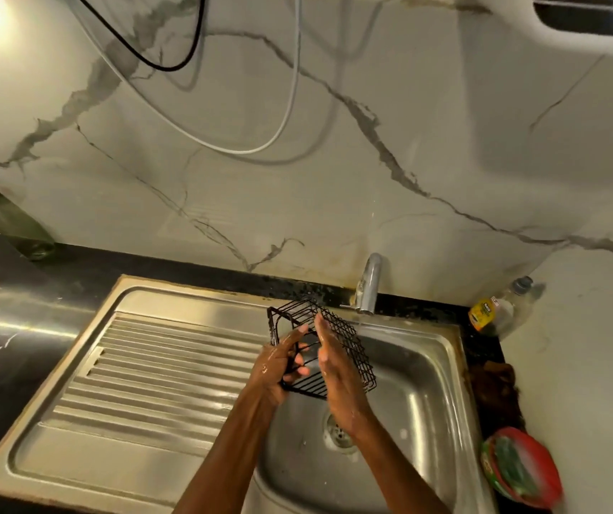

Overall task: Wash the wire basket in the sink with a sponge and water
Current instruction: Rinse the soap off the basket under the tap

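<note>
A black wire basket (349,339) hangs tilted over the steel sink basin (420,395), just below the tap (369,287). My left hand (279,369) grips its left side with fingers curled through the wires. Flat and wet, my right hand (334,369) presses its straight fingers against the inside of the basket. A thin stream of water falls from the tap at the basket's far right corner. A green sponge (513,469) lies soapy in a red dish (546,476) on the counter at the right. Neither hand holds it.
A ribbed steel draining board (149,372) lies left of the basin. The drain (338,432) sits under my right wrist. A yellow-labelled bottle (487,313) stands at the back right corner; a dark green bottle (11,224) leans on the marble wall (297,202) at the left.
</note>
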### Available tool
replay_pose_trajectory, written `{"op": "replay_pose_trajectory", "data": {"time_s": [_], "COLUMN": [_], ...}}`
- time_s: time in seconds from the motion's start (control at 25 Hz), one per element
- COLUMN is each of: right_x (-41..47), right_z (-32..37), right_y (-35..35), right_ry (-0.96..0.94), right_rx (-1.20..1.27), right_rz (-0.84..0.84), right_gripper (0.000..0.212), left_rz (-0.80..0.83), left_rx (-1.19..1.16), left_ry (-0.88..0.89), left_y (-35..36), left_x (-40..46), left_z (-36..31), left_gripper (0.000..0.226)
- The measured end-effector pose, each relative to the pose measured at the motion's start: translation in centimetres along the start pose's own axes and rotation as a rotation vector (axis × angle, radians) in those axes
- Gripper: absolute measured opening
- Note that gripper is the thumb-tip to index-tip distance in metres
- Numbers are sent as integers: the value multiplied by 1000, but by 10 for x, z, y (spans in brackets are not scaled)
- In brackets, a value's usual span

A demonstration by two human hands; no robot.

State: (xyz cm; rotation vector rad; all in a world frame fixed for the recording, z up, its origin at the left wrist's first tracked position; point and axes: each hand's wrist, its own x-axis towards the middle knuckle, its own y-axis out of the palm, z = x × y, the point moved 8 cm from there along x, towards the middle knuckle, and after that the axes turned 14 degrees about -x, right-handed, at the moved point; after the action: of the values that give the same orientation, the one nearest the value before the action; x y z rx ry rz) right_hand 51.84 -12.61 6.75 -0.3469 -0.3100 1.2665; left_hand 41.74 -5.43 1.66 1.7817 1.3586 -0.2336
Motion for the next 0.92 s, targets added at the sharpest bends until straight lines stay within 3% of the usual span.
{"op": "replay_pose_trajectory", "data": {"time_s": [0.04,0.16,0.24,0.4,0.52,0.6,0.76,0.84,0.92], "right_x": [-8,-23,-21,-18,-35,-34,-14,-12,-13], "right_z": [-18,-106,-120,-73,-122,-108,-39,-74,-99], "right_y": [-10,-50,-52,-32,-50,-50,-31,-49,-65], "right_ry": [-19,324,424,168,354,399,30,154,349], "right_rx": [-60,-25,8,119,114,62,-140,-182,-173], "right_rz": [-30,-135,-137,-132,-212,-223,-133,-130,-172], "right_gripper": [52,49,60,62,45,42,47,47,70], "left_rz": [-13,-17,-10,-60,-82,-95,-95,-93,-114], "left_rx": [12,12,27,71,44,37,-67,-122,-129], "left_ry": [5,-10,-10,-26,-45,-41,-54,-39,-17], "left_y": [8,31,41,43,30,23,22,22,22], "left_x": [0,-2,-3,-4,-7,-9,-7,-8,-10], "left_z": [3,15,22,30,32,32,36,34,32], "left_gripper": [28,34,34,28,30,33,41,39,30]}}
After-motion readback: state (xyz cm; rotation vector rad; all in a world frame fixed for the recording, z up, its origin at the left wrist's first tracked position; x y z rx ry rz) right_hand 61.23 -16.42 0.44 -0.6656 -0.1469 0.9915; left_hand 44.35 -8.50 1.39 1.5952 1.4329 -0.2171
